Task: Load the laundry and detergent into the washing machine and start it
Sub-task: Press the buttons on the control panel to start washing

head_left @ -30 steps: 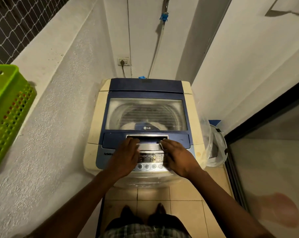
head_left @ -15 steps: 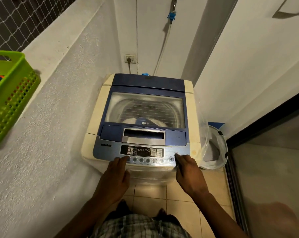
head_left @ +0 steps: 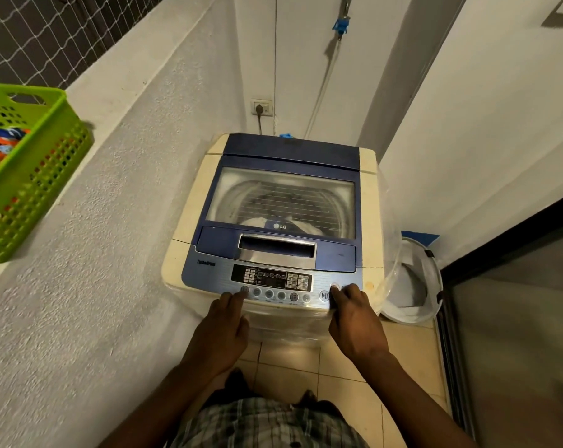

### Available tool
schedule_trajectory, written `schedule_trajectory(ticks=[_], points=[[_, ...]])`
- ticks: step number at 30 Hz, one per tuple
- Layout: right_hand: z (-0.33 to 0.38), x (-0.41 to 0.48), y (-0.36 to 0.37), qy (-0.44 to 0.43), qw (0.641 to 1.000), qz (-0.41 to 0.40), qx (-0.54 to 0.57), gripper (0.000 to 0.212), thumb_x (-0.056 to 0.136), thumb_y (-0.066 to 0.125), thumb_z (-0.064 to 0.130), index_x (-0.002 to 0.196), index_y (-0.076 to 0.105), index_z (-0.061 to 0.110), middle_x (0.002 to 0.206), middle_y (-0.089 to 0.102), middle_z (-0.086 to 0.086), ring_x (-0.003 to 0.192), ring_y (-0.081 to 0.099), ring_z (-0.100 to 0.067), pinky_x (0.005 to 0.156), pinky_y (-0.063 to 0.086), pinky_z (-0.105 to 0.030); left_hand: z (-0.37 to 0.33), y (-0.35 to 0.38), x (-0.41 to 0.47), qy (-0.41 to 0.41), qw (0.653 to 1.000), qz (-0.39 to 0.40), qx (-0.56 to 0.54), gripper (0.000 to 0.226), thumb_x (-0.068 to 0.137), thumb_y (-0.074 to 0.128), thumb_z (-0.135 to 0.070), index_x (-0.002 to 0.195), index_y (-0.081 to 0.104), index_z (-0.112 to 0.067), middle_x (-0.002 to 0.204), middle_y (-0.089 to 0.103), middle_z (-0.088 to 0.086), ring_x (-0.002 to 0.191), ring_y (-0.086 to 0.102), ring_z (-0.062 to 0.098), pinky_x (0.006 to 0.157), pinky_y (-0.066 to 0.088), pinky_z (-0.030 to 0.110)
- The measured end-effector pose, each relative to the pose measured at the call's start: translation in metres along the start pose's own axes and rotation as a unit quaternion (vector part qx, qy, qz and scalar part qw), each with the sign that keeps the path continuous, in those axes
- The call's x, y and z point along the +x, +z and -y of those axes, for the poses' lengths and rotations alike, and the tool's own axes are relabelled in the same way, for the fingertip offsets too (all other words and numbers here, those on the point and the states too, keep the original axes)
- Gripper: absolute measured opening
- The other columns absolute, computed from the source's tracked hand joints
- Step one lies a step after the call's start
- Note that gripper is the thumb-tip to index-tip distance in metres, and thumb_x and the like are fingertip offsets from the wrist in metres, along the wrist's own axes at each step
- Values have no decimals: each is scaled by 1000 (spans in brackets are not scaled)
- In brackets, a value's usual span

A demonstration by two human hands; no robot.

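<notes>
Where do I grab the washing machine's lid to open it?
Hook your fingers into the silver handle pocket at the front edge of the lid, reaching from the front where the buttons are. It is the only recess on the flat lid, which probably swings up about its back edge.

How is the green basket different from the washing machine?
The green basket sits up on the ledge; the washing machine stands on the floor. The basket is open on top, with holes in its walls; the machine's lid is shut, with a clear window. The basket is all green; the machine is blue and cream. Both hold something inside.
</notes>
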State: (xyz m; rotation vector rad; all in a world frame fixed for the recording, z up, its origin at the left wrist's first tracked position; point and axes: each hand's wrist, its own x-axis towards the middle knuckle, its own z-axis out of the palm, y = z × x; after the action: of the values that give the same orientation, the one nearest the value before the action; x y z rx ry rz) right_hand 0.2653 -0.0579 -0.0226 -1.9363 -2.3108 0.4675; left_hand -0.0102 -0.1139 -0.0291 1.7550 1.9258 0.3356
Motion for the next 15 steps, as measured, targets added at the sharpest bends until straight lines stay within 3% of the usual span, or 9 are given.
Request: schedule_trajectory(ticks=[4, 10, 15], points=[[-2, -1, 0, 1, 1000, 2, 3, 32, 94, 57, 12, 126, 59, 17, 108, 56, -4, 99, 58, -23, 66, 54, -33, 0, 0, 0, 8, 1000, 1, 0, 60, 102, 49, -28, 158, 27, -27, 143, 46, 1, 124, 50, 15, 92, 56, 31], [-9, -14, 0, -15, 1000, 12, 12, 61, 87, 57, 5, 147, 50, 16, 115, 55, -4, 101, 57, -22, 70, 47, -26, 1, -1, -1, 10, 1000, 5, 0, 61, 102, 49, -29, 158, 26, -28, 145, 44, 1, 128, 49, 14, 95, 56, 33], [-10, -22, 5, -16, 999, 7, 32, 61, 87, 56, 5, 146, 52, 17, 117, 54, -2, 104, 56, -22, 73, 56, -32, 4, -1, -2, 11, 1000, 9, 8, 60, 103, 49, -29, 159, 26, -27, 143, 45, 1, 124, 49, 14, 92, 57, 31]])
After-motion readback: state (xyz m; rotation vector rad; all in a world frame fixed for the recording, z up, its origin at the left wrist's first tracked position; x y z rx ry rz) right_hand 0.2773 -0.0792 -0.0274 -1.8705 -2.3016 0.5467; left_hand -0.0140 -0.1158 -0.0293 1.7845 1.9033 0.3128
